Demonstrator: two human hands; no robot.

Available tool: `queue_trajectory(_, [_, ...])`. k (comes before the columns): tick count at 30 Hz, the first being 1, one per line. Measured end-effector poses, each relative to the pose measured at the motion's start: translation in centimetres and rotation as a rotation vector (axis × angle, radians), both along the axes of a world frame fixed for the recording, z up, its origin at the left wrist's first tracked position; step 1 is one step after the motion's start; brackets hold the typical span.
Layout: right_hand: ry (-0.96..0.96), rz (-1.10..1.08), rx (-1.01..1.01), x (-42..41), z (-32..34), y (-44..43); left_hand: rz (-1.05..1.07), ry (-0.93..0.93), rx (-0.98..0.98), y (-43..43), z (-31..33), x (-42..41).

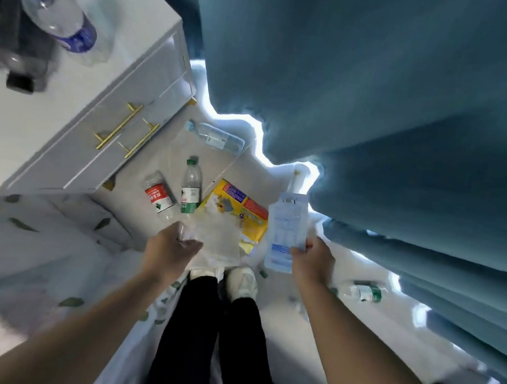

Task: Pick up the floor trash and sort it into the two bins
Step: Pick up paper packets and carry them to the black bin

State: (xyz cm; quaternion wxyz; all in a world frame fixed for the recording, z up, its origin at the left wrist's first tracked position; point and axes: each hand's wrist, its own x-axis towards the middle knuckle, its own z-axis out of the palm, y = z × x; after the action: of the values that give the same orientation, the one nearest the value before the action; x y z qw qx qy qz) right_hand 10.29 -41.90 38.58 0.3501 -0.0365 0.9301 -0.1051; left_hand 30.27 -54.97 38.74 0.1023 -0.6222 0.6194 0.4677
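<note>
Teal curtain (390, 114) fills the right side, a white cabinet (91, 119) stands on the left, and a strip of pale floor (147, 225) between them carries the trash.

Both my hands are occupied. My left hand (172, 247) has its fingers (186, 241) curled tight round the gathered top of a clear bag (218, 239), which hangs below them. My right hand (313, 259) pinches a blue-white pouch (286, 230) by its lower edge. The pouch stands up beyond the fingers, with its long axis pointing away from me.

The loose trash lies below and ahead of the fingers:
- A green-label bottle (191, 190) and a red-label bottle (158, 195) lie just beyond the left fingers. The green one's cap points away from me, and the red one is slanted.
- A yellow packet (243, 206) lies between the two hands, partly behind the bag.
- A clear bottle (217, 136) lies farther off, crosswise, near the curtain.
- Another green-label bottle (364, 291) lies outside my right wrist, also crosswise.

I can see no bin. I judge that the bag and pouch must be dropped before either hand can pick up more. After that, the left hand is nearer the pair of bottles.
</note>
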Motion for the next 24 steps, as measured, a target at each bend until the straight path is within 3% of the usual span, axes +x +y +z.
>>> queue_trajectory(5, [0.001,-0.152,-0.077,1.6,9.8,3.3,-0.041,0.032,0.003,0.9,8.0,-0.7])
queue_trajectory(8, [-0.023,-0.219,-0.081,1.8,12.6,5.4,-0.012,0.078,0.032,1.2,9.7,-0.8])
queue_trajectory(12, [0.021,-0.301,-0.082,1.6,17.5,10.6,-0.122,0.063,0.019,3.1,13.3,-1.5])
queue_trajectory(24, [0.145,-0.640,-0.183,-1.0,23.1,30.4,-0.248,0.119,-0.080,16.5,19.6,-9.6])
